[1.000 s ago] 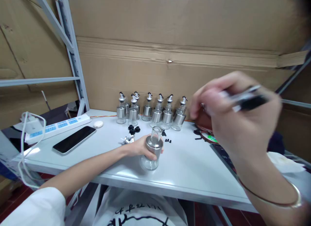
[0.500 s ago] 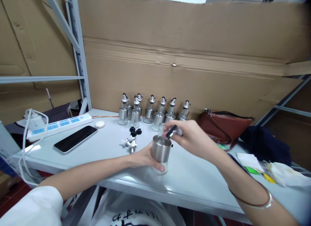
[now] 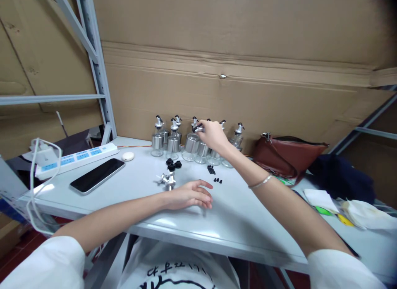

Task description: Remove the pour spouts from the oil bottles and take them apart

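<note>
My right hand [image 3: 213,134] is closed around the black-and-silver pourer top of a glass oil bottle [image 3: 191,145] with a steel sleeve. That bottle stands upright in the row of similar oil bottles [image 3: 157,141] by the cardboard wall. Fingers apart and holding nothing, my left hand [image 3: 190,194] hovers low over the table's front part. Beside its wrist lie a few silver pourer spouts [image 3: 169,179]. Black ring-like stoppers [image 3: 171,166] sit behind those. Further right are black flip caps [image 3: 211,169] and tiny black plugs [image 3: 218,180].
On the left lie a smartphone [image 3: 97,176], a white round object [image 3: 127,156] and a power strip [image 3: 77,158] with cables. A brown leather bag [image 3: 285,156], dark cloth [image 3: 343,179] and white tissues [image 3: 370,214] occupy the right. Cardboard [image 3: 248,98] walls the back.
My right hand has carried the bottle from the front of the table back to the row. My left hand has let go of it and opened.
</note>
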